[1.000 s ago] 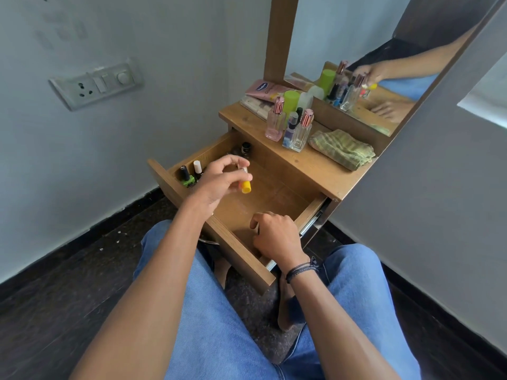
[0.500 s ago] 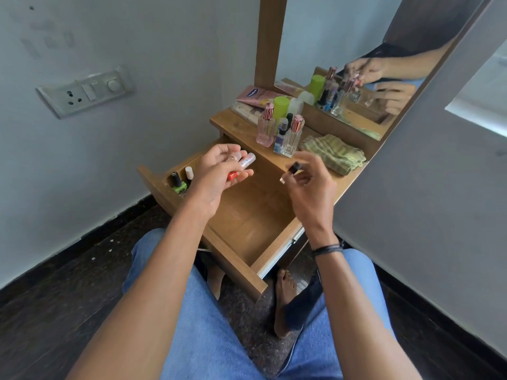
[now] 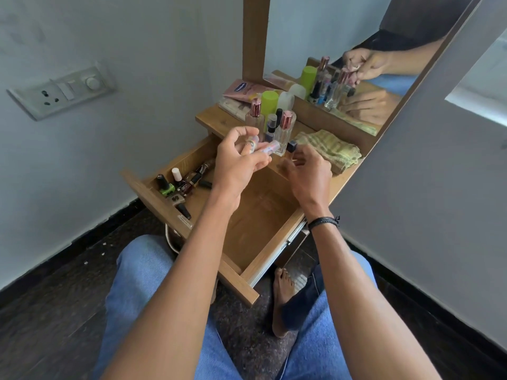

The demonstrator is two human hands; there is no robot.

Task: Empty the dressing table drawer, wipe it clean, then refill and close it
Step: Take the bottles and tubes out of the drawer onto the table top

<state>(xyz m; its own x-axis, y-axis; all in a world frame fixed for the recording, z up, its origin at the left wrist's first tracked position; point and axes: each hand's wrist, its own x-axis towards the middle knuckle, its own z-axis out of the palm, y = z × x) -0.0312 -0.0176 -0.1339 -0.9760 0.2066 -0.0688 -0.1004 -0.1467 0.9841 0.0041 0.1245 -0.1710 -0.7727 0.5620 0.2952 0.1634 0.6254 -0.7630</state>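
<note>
Head view: drawer (image 3: 263, 215) pulled out full, open over knees. Left hand (image 3: 238, 163) above drawer's far edge, fingers closed round small tubes (image 3: 267, 147). Right hand (image 3: 308, 174) at tabletop's front edge, fingertips pinching small dark bottle (image 3: 292, 146), just beside perfume bottles (image 3: 284, 127). Nail polishes (image 3: 178, 182) bunched in drawer's far-left corner; rest of drawer floor bare. Cloth (image 3: 329, 149) on tabletop's right end, near mirror (image 3: 356, 64).

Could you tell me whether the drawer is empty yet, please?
Not yet. The drawer is pulled open, and nail polish bottles still lie in its left end; the rest of its floor is bare.
</note>
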